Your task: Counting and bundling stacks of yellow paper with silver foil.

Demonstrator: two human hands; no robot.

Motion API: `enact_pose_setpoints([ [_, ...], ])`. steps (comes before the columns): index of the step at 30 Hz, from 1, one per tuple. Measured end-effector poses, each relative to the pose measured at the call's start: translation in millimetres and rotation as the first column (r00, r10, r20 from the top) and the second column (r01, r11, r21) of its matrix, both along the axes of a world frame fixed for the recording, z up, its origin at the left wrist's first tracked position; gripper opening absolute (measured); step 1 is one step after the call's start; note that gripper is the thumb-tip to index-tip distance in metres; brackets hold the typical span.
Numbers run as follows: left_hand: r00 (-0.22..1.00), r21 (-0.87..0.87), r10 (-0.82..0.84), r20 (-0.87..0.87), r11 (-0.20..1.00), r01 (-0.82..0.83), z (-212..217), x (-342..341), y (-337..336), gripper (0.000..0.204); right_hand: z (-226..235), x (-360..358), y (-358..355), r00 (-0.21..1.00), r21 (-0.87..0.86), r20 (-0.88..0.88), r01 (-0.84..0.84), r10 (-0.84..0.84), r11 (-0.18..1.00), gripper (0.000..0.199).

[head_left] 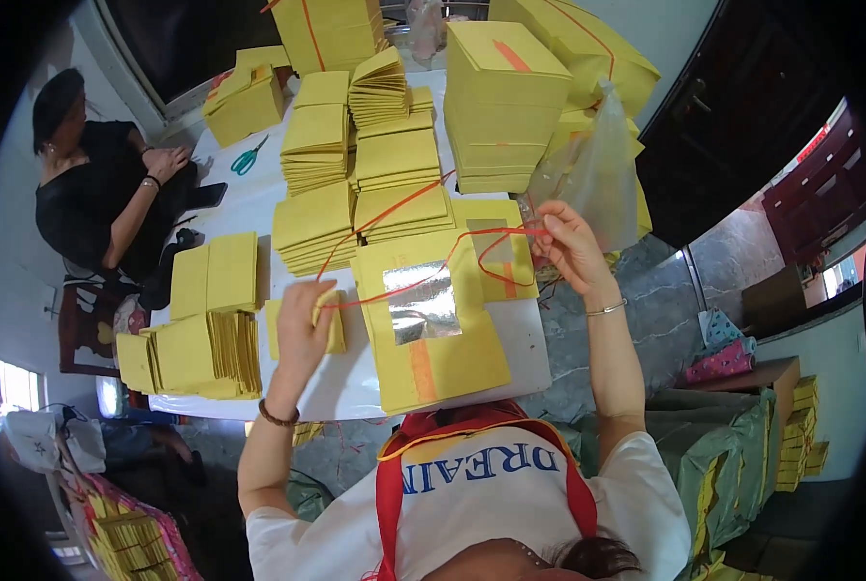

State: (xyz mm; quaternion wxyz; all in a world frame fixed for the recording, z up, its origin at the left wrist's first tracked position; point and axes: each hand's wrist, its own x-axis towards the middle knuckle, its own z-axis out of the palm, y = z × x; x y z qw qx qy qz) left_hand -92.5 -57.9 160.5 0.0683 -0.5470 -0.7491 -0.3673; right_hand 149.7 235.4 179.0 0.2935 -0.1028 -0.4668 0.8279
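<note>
A thin red string [409, 287] runs between my two hands, with a loop lying over the yellow paper stacks. My left hand [300, 324] is closed on one part of it, beside a small yellow paper bundle [337, 334]. At the right, my right hand [571, 250] pinches the string near a clear plastic bag [603, 174]. Under the string, at the table's front edge, lies a stack of yellow paper [472, 363] with a silver foil square [421, 302] and an orange stripe on top. A smaller foil-marked yellow stack [496, 250] sits behind it.
More yellow paper stacks [399, 160] cover the white table [341, 387], with a tall pile [506, 107] at the back. Teal scissors [249, 157] and a dark phone [206, 197] lie at the left. A seated person [89, 184] is beyond them. Green wrapped bundles [714, 455] stand at right.
</note>
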Motion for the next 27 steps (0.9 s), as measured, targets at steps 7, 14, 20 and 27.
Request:
enact_pose_setpoints([
  [7, 0.987, 0.311, -0.063, 0.147, 0.95, 0.014, 85.7, -6.7, 51.3, 0.017, 6.0, 6.7, 27.8, 0.918, 0.148, 0.395, -0.088, 0.023, 0.985, 0.02],
  [14, 0.932, 0.374, -0.21, 0.297, 0.923, 0.089, 132.5, -1.0, 146.2, 0.035, 18.8, 8.9, 109.9, 0.907, 0.287, 0.418, -0.081, -0.048, 0.955, 0.021],
  [20, 0.82, 0.487, -0.293, 0.492, 0.873, 0.02, 168.2, -27.4, 245.9, 0.036, 48.6, -1.0, 188.1, 0.893, 0.518, 0.382, 0.007, -0.238, 0.855, 0.029],
  [27, 0.761, 0.309, -0.09, 0.643, 0.939, -0.149, 152.0, -57.0, 327.0, 0.038, 74.6, -60.6, 239.8, 0.896, 0.457, 0.283, 0.188, -0.343, 0.869, 0.045],
])
